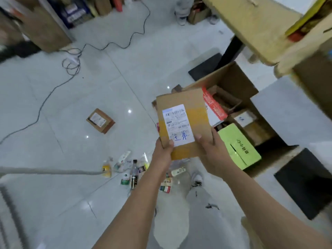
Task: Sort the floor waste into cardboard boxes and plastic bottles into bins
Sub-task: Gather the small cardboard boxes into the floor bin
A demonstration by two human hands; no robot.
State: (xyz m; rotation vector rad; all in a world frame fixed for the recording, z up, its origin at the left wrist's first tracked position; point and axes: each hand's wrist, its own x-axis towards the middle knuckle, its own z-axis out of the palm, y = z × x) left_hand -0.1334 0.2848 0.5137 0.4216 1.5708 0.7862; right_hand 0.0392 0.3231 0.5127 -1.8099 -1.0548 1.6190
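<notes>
The parcel [181,121] is gripped by left hand [163,150] and right hand [210,150]; it is best released squarely over the bin [232,79].

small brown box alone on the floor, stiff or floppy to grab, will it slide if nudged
The small box looks closed and square-edged, so probably stiff. It sits flat on a broad face, so it is unlikely to tip or roll. The floor tiles are glossy, so a nudge may well slide it.
</notes>
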